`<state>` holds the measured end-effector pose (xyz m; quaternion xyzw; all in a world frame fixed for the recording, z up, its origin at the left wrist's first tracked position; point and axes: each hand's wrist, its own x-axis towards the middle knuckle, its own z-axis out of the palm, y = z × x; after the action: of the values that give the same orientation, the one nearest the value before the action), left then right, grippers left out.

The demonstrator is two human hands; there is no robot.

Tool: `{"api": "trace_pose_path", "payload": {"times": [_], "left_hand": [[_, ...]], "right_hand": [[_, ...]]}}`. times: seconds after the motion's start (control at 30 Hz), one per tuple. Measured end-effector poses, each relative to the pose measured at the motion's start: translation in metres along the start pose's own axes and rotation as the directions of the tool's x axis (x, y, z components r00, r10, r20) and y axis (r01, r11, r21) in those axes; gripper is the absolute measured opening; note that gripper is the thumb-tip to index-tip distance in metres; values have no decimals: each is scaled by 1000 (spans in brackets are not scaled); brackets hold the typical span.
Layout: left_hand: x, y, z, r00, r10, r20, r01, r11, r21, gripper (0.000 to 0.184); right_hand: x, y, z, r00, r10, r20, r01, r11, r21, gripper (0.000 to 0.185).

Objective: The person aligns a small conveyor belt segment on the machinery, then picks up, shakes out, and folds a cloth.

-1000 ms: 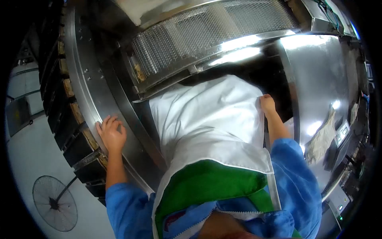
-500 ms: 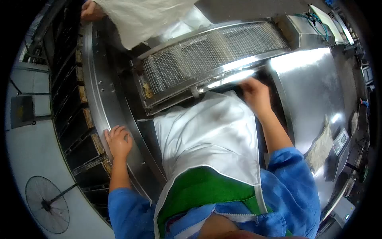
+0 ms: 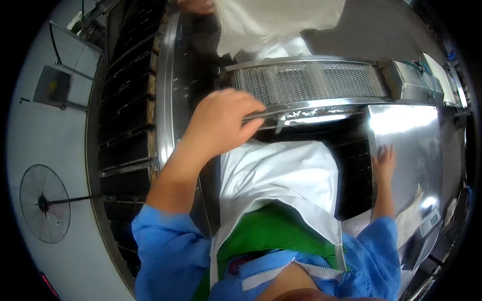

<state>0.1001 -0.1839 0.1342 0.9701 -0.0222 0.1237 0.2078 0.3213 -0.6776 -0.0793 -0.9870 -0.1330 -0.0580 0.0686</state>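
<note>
My left hand is raised over the near left corner of a wire-mesh conveyor. Its thumb and fingers are apart, slightly curled, with nothing seen between them. Whether the fingertips touch the conveyor's metal side rail I cannot tell. On the right, my right hand has its fingers spread at the left edge of a shiny steel table, and it holds nothing. A white apron hangs in front of me, between both arms.
At the top left another person's hand is beside a cream cloth. A long steel rail borders a row of dark trays on the left. A scale and a cloth lie at the right.
My left hand has left the steel rail and moved up and right to the conveyor's corner. My right hand has gone from the conveyor's side to the steel table's edge. The view has shifted.
</note>
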Motion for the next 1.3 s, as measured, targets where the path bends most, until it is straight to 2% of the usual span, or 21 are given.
{"api": "trace_pose_path", "payload": {"times": [0.03, 0.1, 0.13, 0.2, 0.23, 0.3, 0.4, 0.53, 0.6, 0.7, 0.77, 0.8, 0.87, 0.93, 1.03, 1.1, 1.17, 1.23, 1.3], "left_hand": [[7, 9, -6, 1000, -14, -3, 14, 1000, 2, 17], [19, 24, -16, 994, 63, 85, -73, 989, 128, 21], [23, 31, -21, 995, 60, 81, -71, 988, 136, 21], [29, 44, -29, 948, -40, 317, -63, 949, 309, 23], [33, 51, -31, 947, -41, 319, -66, 947, 316, 23], [40, 63, -31, 869, -166, 465, -58, 901, 430, 25], [49, 72, -31, 827, -163, 538, -117, 887, 448, 26], [53, 84, -32, 824, -145, 548, -166, 862, 478, 22], [54, 91, -32, 806, -161, 570, -207, 825, 525, 14], [56, 114, -40, 791, -184, 583, -248, 775, 581, 12], [51, 135, -44, 781, -217, 586, -253, 748, 613, 14], [49, 150, -46, 794, -177, 581, -271, 752, 600, 14], [39, 180, -56, 692, -275, 668, -385, 642, 663, 13], [32, 201, -71, 643, -331, 691, -431, 589, 684, 13], [35, 218, -90, 706, -311, 637, -374, 600, 708, 17], [44, 222, -93, 519, -442, 731, -289, 715, 637, 25], [35, 210, -93, 398, -491, 775, -228, 766, 602, 29], [23, 198, -95, 415, -462, 784, -233, 779, 582, 29], [14, 195, -95, 512, -396, 763, -282, 761, 584, 28]], "right_hand": [[-4, 13, 6, 1000, -13, 5, 13, 1000, 2, 71], [-9, 32, 26, 994, -105, -32, 104, 994, -35, 79], [-8, 27, 23, 993, -110, -37, 109, 994, -29, 79], [-14, 18, 17, 997, -69, -21, 68, 997, -44, 82], [-15, 19, 17, 998, -67, -21, 66, 997, -36, 82], [-16, 22, 18, 989, -132, -61, 128, 990, -63, 81], [-16, 22, 18, 984, -156, -89, 150, 986, -69, 81], [-16, 24, 23, 985, -141, -98, 136, 989, -51, 80], [-16, 24, 21, 985, -142, -96, 137, 989, -56, 78], [-15, 15, 10, 996, -84, -18, 82, 995, -64, 76], [-15, 12, 13, 997, -62, -40, 59, 995, -78, 77], [-17, 14, 14, 997, -55, -46, 51, 995, -84, 78], [-17, 10, 8, 999, -48, -22, 45, 995, -87, 74], [-17, 9, 8, 997, -58, -44, 55, 997, -62, 76], [-17, 13, 12, 998, -56, -36, 53, 996, -73, 76], [-17, 7, 6, 997, -61, -43, 58, 995, -76, 74], [-19, 5, 3, 998, -59, -25, 57, 996, -71, 73], [-18, 8, 8, 991, -101, -93, 97, 994, -44, 71], [-15, 8, 8, 995, -83, -55, 82, 996, -26, 72]]}}
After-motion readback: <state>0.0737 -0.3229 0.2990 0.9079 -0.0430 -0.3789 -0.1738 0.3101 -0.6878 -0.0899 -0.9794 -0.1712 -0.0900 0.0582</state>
